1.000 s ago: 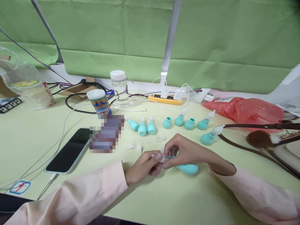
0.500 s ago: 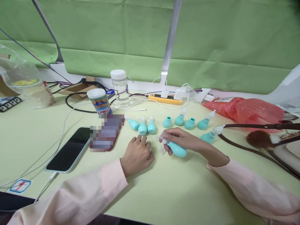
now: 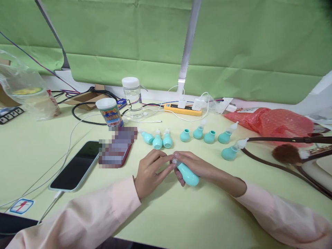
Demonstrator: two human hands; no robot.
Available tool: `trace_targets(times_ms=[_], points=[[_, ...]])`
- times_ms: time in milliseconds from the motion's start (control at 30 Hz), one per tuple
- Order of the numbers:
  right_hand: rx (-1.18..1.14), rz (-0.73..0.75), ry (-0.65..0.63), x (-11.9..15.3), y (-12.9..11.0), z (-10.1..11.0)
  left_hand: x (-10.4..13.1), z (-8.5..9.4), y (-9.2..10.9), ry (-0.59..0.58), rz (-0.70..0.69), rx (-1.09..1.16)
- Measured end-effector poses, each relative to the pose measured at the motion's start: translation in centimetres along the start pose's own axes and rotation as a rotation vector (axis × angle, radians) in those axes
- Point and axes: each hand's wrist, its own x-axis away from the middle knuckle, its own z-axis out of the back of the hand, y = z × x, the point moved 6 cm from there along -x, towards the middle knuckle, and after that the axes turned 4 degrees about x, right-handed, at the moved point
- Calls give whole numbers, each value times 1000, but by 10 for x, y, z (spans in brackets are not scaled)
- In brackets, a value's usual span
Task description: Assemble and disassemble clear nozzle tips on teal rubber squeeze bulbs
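My right hand (image 3: 193, 166) is wrapped round a turquoise bulb nasal aspirator (image 3: 190, 175), its round end pointing toward me and to the right. At the aspirator's clear tip, my left hand (image 3: 153, 170) has its thumb and fingers closed in; the fingers hide part of the tip. Beyond my left hand lie three turquoise aspirators with clear tips, one of them a tilted aspirator (image 3: 157, 141). Behind my right hand stand an open-necked bulb (image 3: 185, 135), another open bulb (image 3: 209, 137) and several aspirators with clear nozzles, among them a leaning aspirator (image 3: 228, 153).
To the left lie a black-screened phone (image 3: 76, 166) on a cable and a red-edged phone (image 3: 127, 154). Behind stand a printed paper tub (image 3: 110, 112), a lidded water bottle (image 3: 132, 98) and a yellow power strip (image 3: 183, 110). A red plastic bag (image 3: 272, 124) and brown straps (image 3: 280, 139) lie right.
My left hand has risen from the table and moved right to the aspirator's clear tip. My right hand has shifted slightly left and nearer me, still holding the aspirator.
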Motion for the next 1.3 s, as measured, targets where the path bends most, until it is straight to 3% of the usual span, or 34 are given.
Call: trace_targets(times_ms=[133, 300, 533, 667, 900, 1067, 1167, 1300], points=[[-79, -35, 35, 0, 5, -3, 1, -3, 4, -15, -106, -154], [-11, -28, 134, 2, 3, -2, 5, -4, 5, -2, -165, -171], [150, 25, 180, 4, -1, 1, 2, -4, -1, 5, -104, -54], [236, 77, 206, 7, -4, 1, 0, -3, -1, -1, -84, -110], [298, 121, 235, 7, -1, -2, 10, -12, 13, -135, -354, -494], [316, 143, 235, 8, 0, -5, 15, -16, 20, -178, -484, -573], [340, 134, 232, 9, 0, -5, 14, -17, 18, -214, -463, -529], [335, 119, 220, 9, 1, -5, 7, -16, 13, -209, -329, -422]])
